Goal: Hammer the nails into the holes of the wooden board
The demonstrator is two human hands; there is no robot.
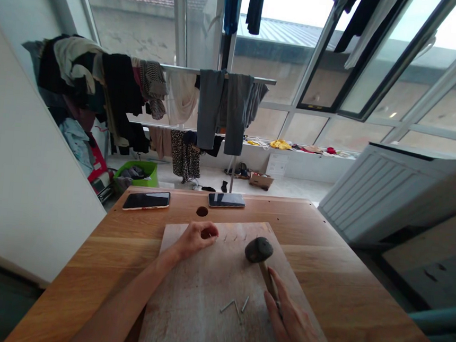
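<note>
My left hand point(198, 238) is closed in a pinch near the far edge of the wooden board point(198, 280), its fingertips around a nail that is mostly hidden. To the right of those fingers, a row of several thin nails point(235, 237) stands up from the board. My right hand point(291, 315) is wrapped around the wooden handle of a mallet point(259, 250). The mallet's dark head is over the right part of the board, close to the right end of the row. Nearer to me, 3 loose nails point(236, 309) lie on the board.
Under the board is a wooden table point(345, 288) with a round hole near its far edge. Two phones, one at the left point(146, 200) and another point(226, 200) beside the hole, lie there. Beyond stand a clothes rack point(220, 74), a green basket point(148, 172) and a white cabinet point(394, 185).
</note>
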